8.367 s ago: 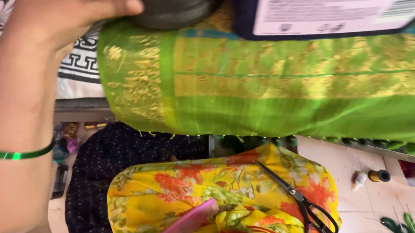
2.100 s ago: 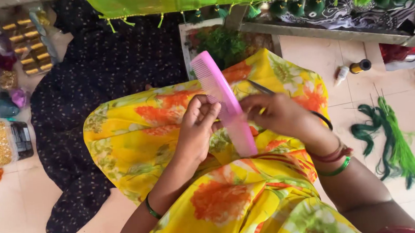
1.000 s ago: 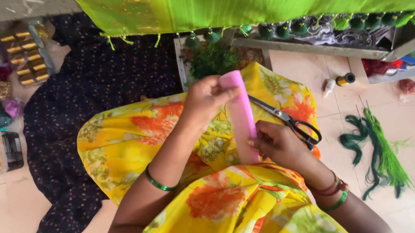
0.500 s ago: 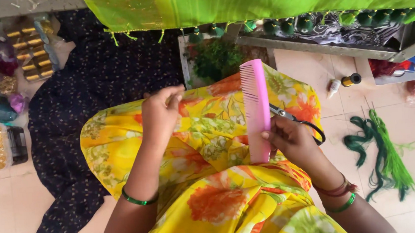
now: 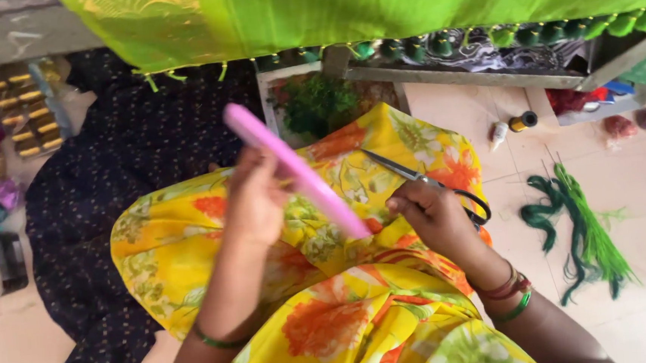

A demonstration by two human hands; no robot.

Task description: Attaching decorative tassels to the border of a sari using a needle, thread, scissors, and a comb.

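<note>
My left hand point(image 5: 252, 201) is shut on a long pink comb point(image 5: 316, 193), which slants from upper left down to the right across my lap. My right hand point(image 5: 435, 215) rests on my yellow flowered dress point(image 5: 333, 325) with its fingers curled, just right of the comb's lower end; I see nothing in it. A pair of black-handled scissors point(image 5: 402, 172) lies on my knee, its handles partly hidden under my right hand. Both wrists wear green bangles.
A green cloth point(image 5: 401, 2) with gold border and a row of tassels point(image 5: 442, 44) hangs across the top. A bundle of green threads point(image 5: 584, 231) and small spools point(image 5: 522, 120) lie on the floor at right. Dark dotted fabric point(image 5: 111, 181) and boxes of spools point(image 5: 27, 122) are at left.
The comb went from standing upright in my right hand to slanting in my left hand. My right hand let it go and sank onto my lap by the scissors.
</note>
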